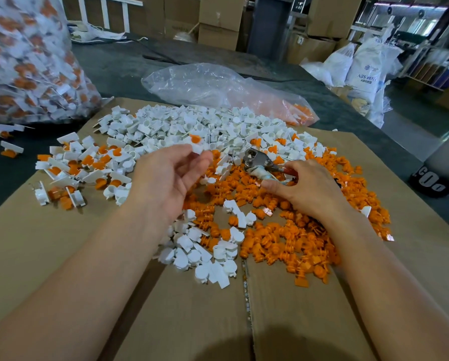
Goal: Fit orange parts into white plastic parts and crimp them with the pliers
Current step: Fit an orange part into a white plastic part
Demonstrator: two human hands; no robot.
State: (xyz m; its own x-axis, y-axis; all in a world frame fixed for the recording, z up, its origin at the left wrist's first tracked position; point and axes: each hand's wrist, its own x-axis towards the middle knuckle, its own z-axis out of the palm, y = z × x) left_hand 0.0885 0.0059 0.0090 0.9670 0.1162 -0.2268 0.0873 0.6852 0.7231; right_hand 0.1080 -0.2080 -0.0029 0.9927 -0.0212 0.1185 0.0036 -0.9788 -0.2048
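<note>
Forearms [93, 280] over the flat brown cardboard box [416, 295], one small piece held up.
Above the middle of the box the left hand [166, 178] pinches a white plastic part with an orange insert [196, 145]; the right hand [305, 190], just beside, is clenched round the handles of the grey metal pliers [256, 160]. Loose orange plastic parts [283, 241] cover the box's right side. The piece is probably light, stiff and a little slippery; its flat white tab seems the safest place to hold.
</note>
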